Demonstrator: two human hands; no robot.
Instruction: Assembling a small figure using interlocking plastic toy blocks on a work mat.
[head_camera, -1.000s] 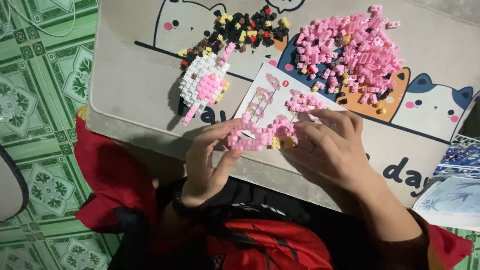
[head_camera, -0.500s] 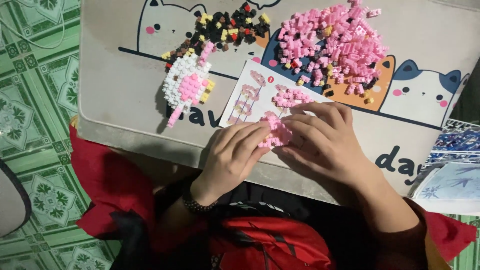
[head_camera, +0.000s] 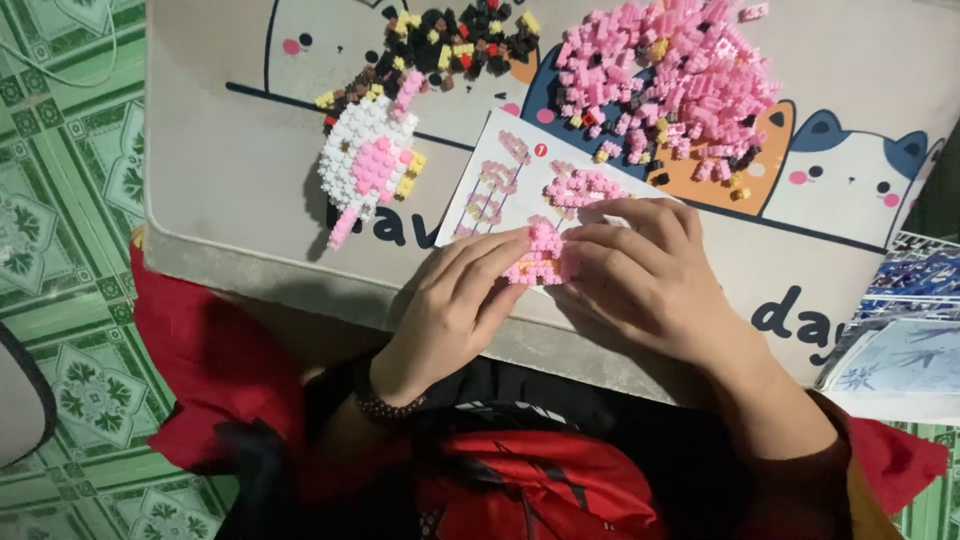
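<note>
While both hands (head_camera: 560, 285) pinch pink block piece (head_camera: 541, 256), loose pink bricks (head_camera: 670, 85) beyond

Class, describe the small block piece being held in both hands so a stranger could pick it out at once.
On the cat-print mat, find the instruction sheet. At its lower edge, the left hand and right hand pinch a pink block assembly. Unlike the loose pink pile, its blocks are joined.

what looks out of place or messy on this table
Nothing looks damaged. The pink bricks lie in a loose heap spilling over the mat, the dark mixed bricks likewise. Both hands, left hand and right hand, pinch a small pink brick piece.
</note>
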